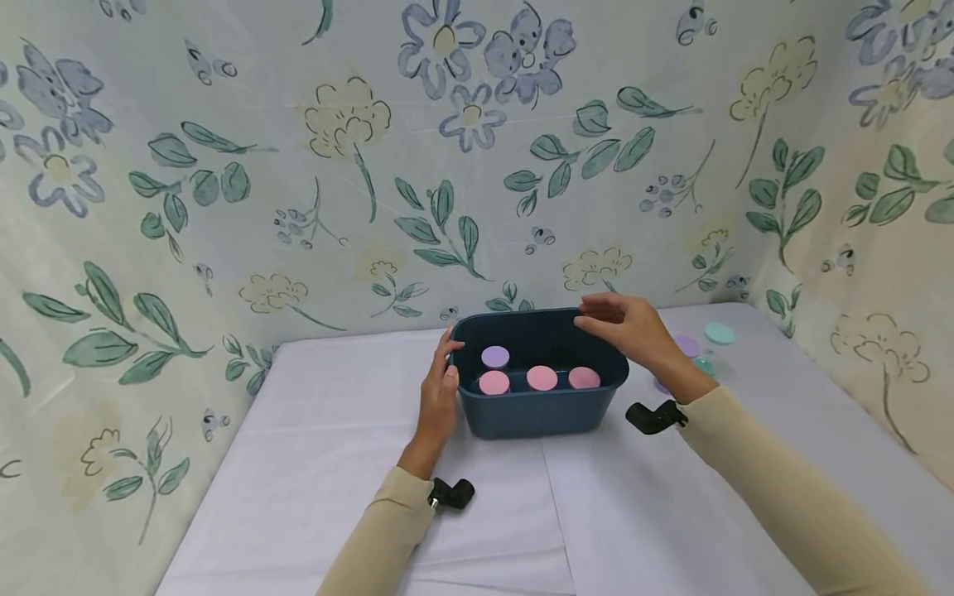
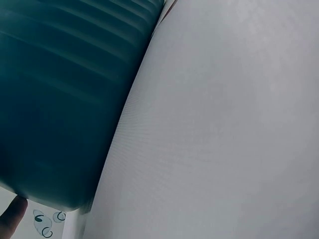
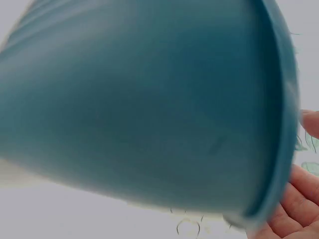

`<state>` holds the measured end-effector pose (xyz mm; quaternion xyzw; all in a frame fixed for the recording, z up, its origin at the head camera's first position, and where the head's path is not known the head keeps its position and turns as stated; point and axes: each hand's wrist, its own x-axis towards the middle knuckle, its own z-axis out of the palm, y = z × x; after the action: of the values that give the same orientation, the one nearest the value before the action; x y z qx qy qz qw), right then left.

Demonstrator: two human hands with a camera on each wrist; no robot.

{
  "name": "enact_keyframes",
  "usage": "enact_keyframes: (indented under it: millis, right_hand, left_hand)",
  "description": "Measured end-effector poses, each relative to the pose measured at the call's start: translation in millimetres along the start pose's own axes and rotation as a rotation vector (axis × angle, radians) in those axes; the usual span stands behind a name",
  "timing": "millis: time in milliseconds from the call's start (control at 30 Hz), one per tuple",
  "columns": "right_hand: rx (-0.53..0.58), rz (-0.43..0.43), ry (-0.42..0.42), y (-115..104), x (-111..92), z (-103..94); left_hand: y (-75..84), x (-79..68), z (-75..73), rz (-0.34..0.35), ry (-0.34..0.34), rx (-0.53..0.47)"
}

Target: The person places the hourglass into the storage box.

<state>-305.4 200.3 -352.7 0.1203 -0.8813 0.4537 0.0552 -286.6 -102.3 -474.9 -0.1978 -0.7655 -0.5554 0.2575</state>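
Observation:
A dark blue bin (image 1: 532, 415) with a raised rim stands on the white-covered table. Inside it, one round purple lid (image 1: 495, 358) and three round pink lids (image 1: 542, 378) show from above; what lies under them is mostly hidden. My left hand (image 1: 438, 401) rests along the bin's left end, fingers extended at the rim. At the far right corner, my right hand (image 1: 626, 327) is held over the rim with its fingers extended and nothing in it. In the right wrist view its fingers (image 3: 301, 204) appear just beyond the bin's edge.
To the right of the bin, partly behind my right wrist, are a light teal round piece (image 1: 719, 334), a purple one (image 1: 687, 346) and a greener one (image 1: 704, 366). A floral cloth (image 1: 447, 207) hangs behind the table (image 1: 335, 463) and at both sides.

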Motion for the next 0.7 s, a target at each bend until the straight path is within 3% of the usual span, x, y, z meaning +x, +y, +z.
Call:
enact_keyframes:
  millis: [300,700]
  right_hand:
    - [-0.027,0.019,0.082,12,-10,-29.0]
    - [-0.079,0.071,0.152,33,-18,-66.5]
  left_hand:
    - [0.6,-2.7,1.0,-0.004,0.002,0.004]
    - [-1.2,-2.0,-0.7,0.041,-0.002,-0.029]
